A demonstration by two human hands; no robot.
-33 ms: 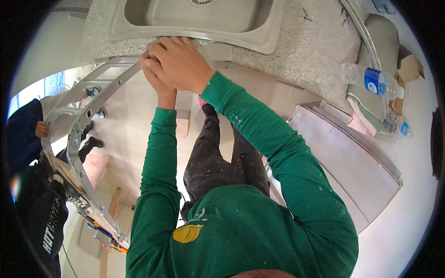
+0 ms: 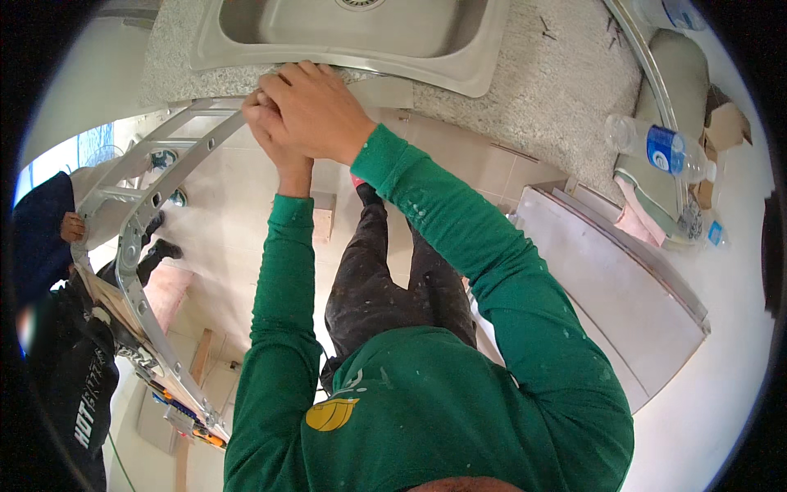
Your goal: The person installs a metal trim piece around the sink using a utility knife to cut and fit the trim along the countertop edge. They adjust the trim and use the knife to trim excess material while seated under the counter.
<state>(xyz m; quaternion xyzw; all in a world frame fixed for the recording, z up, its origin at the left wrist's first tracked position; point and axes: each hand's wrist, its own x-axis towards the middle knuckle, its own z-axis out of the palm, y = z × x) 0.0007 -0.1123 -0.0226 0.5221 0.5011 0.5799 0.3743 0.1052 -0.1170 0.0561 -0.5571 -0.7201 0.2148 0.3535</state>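
At the front edge of a speckled grey countertop (image 2: 533, 107), both hands are together just below a stainless steel sink (image 2: 328, 57). My right hand (image 2: 316, 111) lies over the left, its fingers bent and close together, the tips at the counter edge by the sink rim. My left hand (image 2: 266, 127) is under it, mostly covered, with only curled fingers and the wrist showing. Anything between the hands is hidden. A pale flat strip (image 2: 381, 92) hangs along the counter edge right of my fingers.
An aluminium ladder (image 2: 139, 238) stands at left, with another person's hand (image 2: 72, 227) on it. On the right lie a plastic bottle (image 2: 660, 148), a grey-green cushion-like roll (image 2: 676, 74) and several screws (image 2: 547, 31). A white cabinet panel (image 2: 598, 279) stands below the counter.
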